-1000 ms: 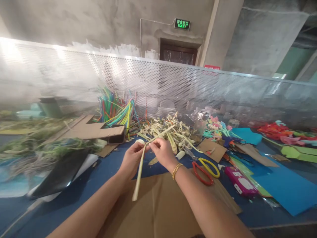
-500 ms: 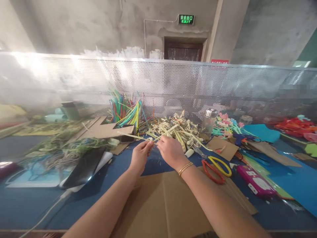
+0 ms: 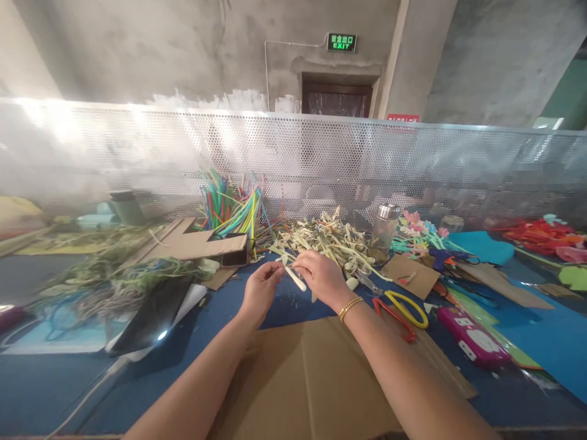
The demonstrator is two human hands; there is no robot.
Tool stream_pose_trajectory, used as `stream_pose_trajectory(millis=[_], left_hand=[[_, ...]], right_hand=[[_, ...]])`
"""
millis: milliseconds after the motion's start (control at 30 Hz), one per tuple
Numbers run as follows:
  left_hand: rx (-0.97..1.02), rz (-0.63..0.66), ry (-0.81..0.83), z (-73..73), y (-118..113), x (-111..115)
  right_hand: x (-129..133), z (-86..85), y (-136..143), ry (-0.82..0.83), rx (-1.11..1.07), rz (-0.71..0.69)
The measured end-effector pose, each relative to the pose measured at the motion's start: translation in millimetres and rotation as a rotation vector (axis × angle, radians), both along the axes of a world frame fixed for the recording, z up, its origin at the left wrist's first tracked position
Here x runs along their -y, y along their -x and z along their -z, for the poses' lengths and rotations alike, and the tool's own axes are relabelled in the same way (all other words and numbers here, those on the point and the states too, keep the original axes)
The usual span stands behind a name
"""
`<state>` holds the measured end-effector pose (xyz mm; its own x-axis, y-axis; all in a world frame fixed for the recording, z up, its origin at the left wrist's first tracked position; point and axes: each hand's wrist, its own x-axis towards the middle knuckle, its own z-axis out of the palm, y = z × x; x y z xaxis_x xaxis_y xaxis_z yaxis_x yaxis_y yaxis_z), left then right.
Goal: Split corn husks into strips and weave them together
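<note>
Both hands meet above the blue table, in front of a heap of pale, curled plant-like strips (image 3: pixel 328 235). My left hand (image 3: pixel 262 290) is closed in a pinch at the end of a pale green-white strip (image 3: pixel 296 279). Opposite it, my right hand (image 3: pixel 323 278), with a gold bracelet at the wrist, has its thumb and fingers pinched by the same strip. Between the fingertips the strip crosses or folds, and one broad pale end points down toward me. The exact grip of the right fingertips is partly hidden.
Scissors with red and yellow handles (image 3: pixel 406 308) lie right of my right forearm, near a magenta device (image 3: pixel 472 336). Cardboard (image 3: pixel 305 379) is under my forearms. A glass bottle (image 3: pixel 385 229) and colourful pipe cleaners (image 3: pixel 232 205) stand behind. A dark phone (image 3: pixel 156 311) lies left.
The long strip end that stuck out left of my left hand is gone from there, and a broad pale end now hangs between the hands. My right hand has shifted slightly right.
</note>
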<state>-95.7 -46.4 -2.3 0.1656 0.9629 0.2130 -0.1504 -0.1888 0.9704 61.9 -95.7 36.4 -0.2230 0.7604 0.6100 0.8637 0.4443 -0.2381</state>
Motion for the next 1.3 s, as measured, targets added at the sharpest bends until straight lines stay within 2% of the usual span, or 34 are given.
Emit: stream_pose_trajectory(millis=[133, 300, 433, 600, 767, 967, 1167, 1300], left_hand=[[0.005, 0.049, 0.013, -2.7, -0.4, 2.2], [-0.003, 0.027, -0.016, -4.4, -1.8, 4.2], [0.008, 0.026, 0.005, -5.0, -1.9, 4.9], [-0.047, -0.046, -0.032, -7.1, -0.6, 5.7], [0.044, 0.043, -0.011, -7.3, -1.8, 7.4], [0.063, 0.099, 0.011, -3.9, -3.4, 7.5], [0.131, 0.133, -0.033, -7.8, -3.3, 10.0], [0.123, 0.129, -0.065, -11.1, -2.6, 13.3]], right_hand=[[0.3, 1.4, -1.0, 0.063, -0.091, -0.077], [5.1, 2.8, 11.1, 0.121, -0.139, -0.030], [2.2, 8.3, 12.4, 0.135, -0.289, 0.015], [-4.3, 13.7, 6.1, 0.180, -0.467, -0.142], [-5.3, 12.4, 5.9, 0.150, -0.488, -0.207], [-3.0, 9.3, 7.2, 0.357, -0.728, -0.231], [1.3, 0.2, 7.9, 0.379, -0.781, -0.250], [0.4, -0.5, 9.4, 0.256, -0.710, -0.241]])
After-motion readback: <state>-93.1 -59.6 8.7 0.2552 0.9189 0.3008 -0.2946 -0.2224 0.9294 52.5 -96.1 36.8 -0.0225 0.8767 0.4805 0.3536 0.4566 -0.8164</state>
